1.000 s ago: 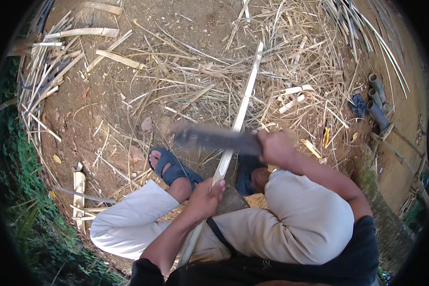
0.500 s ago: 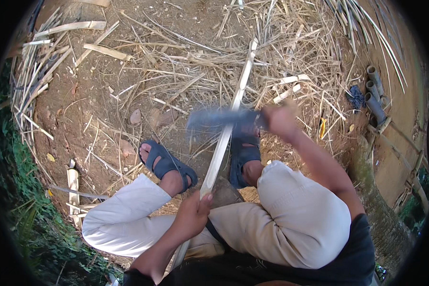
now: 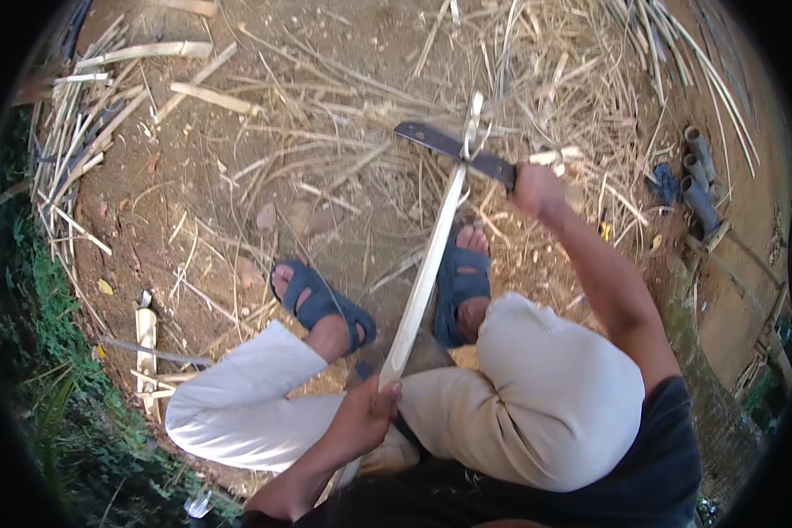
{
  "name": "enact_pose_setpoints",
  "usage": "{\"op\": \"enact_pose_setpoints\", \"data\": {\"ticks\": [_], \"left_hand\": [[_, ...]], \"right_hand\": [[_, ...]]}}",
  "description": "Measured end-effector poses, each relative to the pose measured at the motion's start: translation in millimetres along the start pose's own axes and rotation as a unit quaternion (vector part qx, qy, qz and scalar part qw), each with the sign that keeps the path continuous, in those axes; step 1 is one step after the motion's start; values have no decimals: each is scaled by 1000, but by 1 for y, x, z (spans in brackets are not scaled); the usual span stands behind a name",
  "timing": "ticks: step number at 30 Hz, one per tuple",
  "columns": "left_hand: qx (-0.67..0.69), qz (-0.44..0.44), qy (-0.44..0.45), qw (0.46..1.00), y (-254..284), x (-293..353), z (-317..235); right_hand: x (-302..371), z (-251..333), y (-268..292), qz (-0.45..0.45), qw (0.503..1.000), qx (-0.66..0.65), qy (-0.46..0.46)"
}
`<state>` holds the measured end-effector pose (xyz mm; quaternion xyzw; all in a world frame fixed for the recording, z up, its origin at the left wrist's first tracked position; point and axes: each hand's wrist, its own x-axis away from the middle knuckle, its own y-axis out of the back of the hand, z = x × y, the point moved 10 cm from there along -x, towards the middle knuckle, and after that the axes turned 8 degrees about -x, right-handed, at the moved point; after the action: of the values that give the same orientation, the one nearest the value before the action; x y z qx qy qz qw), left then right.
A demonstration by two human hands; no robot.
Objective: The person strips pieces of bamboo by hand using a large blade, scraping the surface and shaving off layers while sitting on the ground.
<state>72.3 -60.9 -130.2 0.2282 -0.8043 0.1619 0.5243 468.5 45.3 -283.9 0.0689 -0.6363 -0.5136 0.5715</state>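
Note:
My left hand (image 3: 361,419) is closed round the near end of a long pale bamboo strip (image 3: 426,277). The strip slants away from my lap, between my feet, toward the far right. In my closed right hand (image 3: 539,192) is the handle of a machete (image 3: 438,141) with a dark, broad blade. That blade lies across the strip near its far end, pointing left. Thin curled shavings stand up where blade and strip meet. The near tail of the strip passes beneath my left forearm.
My sandalled feet (image 3: 312,299) flank the strip. Straw-like shavings (image 3: 546,106) cover the ground ahead. Split bamboo pieces (image 3: 79,141) are heaped at the left, with green plants (image 3: 40,326) beyond. Several dark tubes (image 3: 698,189) lie at the right, near a tree trunk (image 3: 708,378).
My right hand has pushed the machete farther away along the strip, toward its far end. Curled shavings now show at the blade. My left hand keeps its grip, slightly lower and to the right.

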Motion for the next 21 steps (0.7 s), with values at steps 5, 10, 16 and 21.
{"op": "enact_pose_setpoints", "data": {"ticks": [5, 10, 16, 21], "left_hand": [[27, -3, 11, 1000, -3, -3, 16], [-81, -31, -13, 996, 11, 41, -1], [-17, -46, -38, 998, -4, 8, 16], [-90, -38, 1, 995, 5, 38, 26]], "right_hand": [[112, 106, 20, -327, 895, 4, 303], [-2, -37, -13, -67, 997, 29, 39], [64, 82, -33, -35, 984, -53, 164], [-11, -20, -28, -26, 997, -8, 76]]}}
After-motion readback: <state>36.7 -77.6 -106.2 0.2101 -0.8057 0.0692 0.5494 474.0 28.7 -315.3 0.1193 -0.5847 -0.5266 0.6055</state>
